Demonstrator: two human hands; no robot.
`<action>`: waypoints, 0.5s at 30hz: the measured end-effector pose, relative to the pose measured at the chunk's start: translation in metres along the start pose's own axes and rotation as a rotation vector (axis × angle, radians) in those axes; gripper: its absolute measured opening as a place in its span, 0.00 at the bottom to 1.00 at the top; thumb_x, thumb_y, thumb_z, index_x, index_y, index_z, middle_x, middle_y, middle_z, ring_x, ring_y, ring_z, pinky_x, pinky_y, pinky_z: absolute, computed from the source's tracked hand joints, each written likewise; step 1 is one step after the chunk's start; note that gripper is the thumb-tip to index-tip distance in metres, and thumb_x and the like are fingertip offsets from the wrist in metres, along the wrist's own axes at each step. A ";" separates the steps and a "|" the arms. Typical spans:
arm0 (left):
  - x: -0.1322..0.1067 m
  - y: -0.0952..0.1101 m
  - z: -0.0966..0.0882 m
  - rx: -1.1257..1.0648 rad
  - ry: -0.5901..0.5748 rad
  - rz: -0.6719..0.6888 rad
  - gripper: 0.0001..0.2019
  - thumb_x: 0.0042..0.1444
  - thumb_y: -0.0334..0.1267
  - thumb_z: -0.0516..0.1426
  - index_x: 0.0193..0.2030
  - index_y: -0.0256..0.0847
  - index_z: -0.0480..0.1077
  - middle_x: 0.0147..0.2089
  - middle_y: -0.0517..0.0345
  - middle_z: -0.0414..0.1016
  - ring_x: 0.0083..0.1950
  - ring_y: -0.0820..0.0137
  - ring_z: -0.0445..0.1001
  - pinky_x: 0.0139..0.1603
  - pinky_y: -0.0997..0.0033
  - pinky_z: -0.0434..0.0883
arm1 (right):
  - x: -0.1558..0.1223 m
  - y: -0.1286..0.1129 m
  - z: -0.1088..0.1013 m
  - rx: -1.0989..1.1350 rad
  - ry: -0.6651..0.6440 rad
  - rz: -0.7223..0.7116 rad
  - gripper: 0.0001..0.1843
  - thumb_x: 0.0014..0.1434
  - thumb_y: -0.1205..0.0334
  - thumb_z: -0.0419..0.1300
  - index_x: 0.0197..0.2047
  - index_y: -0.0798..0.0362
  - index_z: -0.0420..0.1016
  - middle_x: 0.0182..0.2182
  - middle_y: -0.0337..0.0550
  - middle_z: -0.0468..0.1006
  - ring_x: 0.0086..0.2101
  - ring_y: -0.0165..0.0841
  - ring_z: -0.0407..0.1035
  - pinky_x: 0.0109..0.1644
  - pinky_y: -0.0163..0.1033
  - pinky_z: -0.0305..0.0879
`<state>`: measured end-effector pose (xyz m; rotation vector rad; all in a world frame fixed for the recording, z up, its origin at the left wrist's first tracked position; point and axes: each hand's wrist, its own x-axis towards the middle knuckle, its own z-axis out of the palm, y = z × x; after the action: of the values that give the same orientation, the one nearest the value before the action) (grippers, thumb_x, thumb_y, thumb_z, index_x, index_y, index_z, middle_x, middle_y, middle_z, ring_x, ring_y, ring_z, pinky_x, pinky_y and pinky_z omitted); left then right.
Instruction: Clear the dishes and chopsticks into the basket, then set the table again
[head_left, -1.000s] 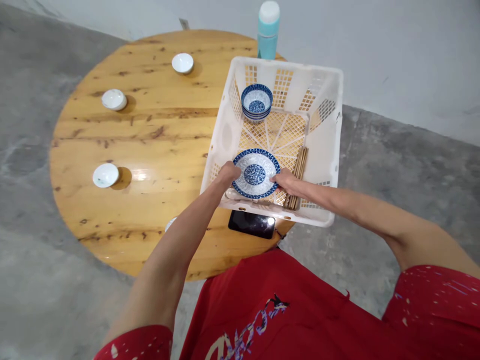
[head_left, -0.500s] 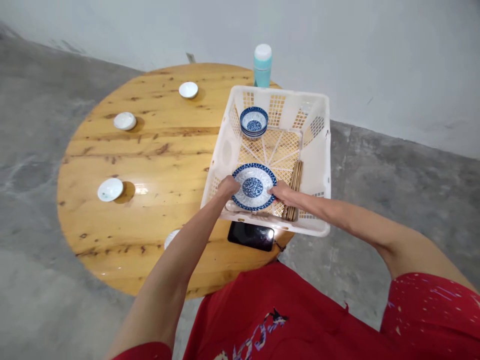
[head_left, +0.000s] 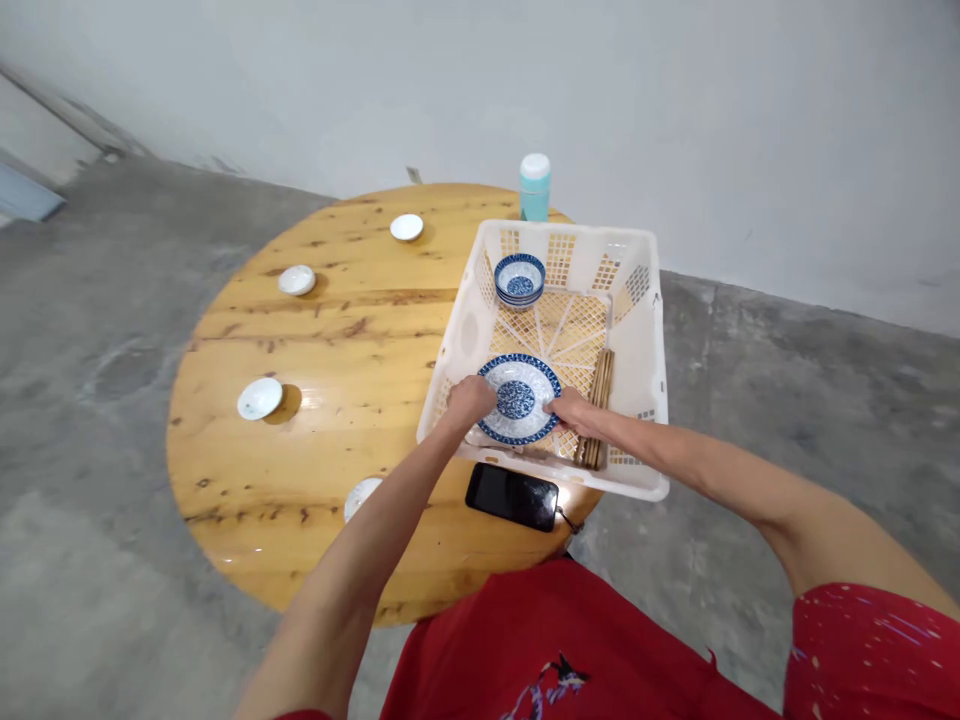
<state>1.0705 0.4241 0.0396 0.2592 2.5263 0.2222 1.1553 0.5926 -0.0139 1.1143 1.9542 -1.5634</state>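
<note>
A blue-and-white patterned plate (head_left: pixel 519 397) lies in the near part of a white lattice basket (head_left: pixel 643 330). My left hand (head_left: pixel 469 402) grips the plate's left rim and my right hand (head_left: pixel 571 410) grips its right rim, fingers curled over the edge. A bundle of brown chopsticks (head_left: pixel 597 408) lies in the basket just right of my right hand. A stack of small blue-and-white bowls (head_left: pixel 519 279) sits in the basket's far left corner.
The basket rests on a round wooden table (head_left: pixel 322 340). Several small white dishes (head_left: pixel 260 397) are spread over the table's left side. A black phone (head_left: pixel 513 495) lies at the near edge. A teal bottle (head_left: pixel 534 187) stands behind the basket. Concrete floor surrounds.
The camera has tilted up and back, showing more wall and floor. Both hands stay on the plate's rims in the basket; the plate sits much as before.
</note>
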 end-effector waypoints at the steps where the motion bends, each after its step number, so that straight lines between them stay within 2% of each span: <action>1: -0.007 0.001 -0.002 0.018 0.034 0.013 0.18 0.62 0.38 0.50 0.52 0.30 0.73 0.57 0.30 0.74 0.61 0.51 0.72 0.57 0.62 0.68 | -0.001 0.000 0.000 0.000 -0.001 0.000 0.09 0.51 0.77 0.61 0.34 0.58 0.68 0.23 0.38 0.70 0.21 0.28 0.66 0.22 0.33 0.68; 4: -0.029 0.002 -0.008 0.071 0.177 0.029 0.20 0.64 0.40 0.47 0.55 0.29 0.69 0.54 0.31 0.74 0.58 0.52 0.74 0.54 0.61 0.69 | -0.001 0.000 0.001 0.003 -0.017 -0.009 0.08 0.51 0.76 0.61 0.34 0.57 0.68 0.23 0.38 0.71 0.23 0.29 0.68 0.23 0.33 0.70; 8: -0.061 -0.007 -0.012 0.097 0.349 0.063 0.20 0.66 0.45 0.46 0.59 0.37 0.65 0.55 0.38 0.74 0.55 0.54 0.75 0.51 0.60 0.71 | 0.003 0.002 0.001 0.009 -0.044 -0.008 0.10 0.50 0.76 0.62 0.34 0.56 0.68 0.22 0.36 0.70 0.24 0.30 0.69 0.25 0.32 0.71; 11: -0.084 -0.016 -0.012 0.043 0.445 0.104 0.21 0.67 0.46 0.45 0.62 0.42 0.62 0.60 0.43 0.72 0.57 0.56 0.74 0.52 0.60 0.71 | 0.005 0.003 0.002 0.011 -0.062 -0.003 0.09 0.50 0.77 0.60 0.34 0.56 0.68 0.22 0.37 0.71 0.24 0.31 0.70 0.25 0.33 0.72; 15: -0.114 -0.017 -0.008 -0.061 0.557 0.204 0.20 0.67 0.44 0.44 0.63 0.45 0.62 0.62 0.48 0.71 0.60 0.61 0.72 0.58 0.63 0.69 | -0.001 0.004 0.005 -0.030 -0.086 -0.024 0.07 0.54 0.75 0.58 0.34 0.55 0.67 0.24 0.41 0.75 0.25 0.32 0.73 0.28 0.34 0.73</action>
<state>1.1555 0.3799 0.1037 0.4876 3.0338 0.5110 1.1583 0.5874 -0.0169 0.9986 1.9348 -1.5624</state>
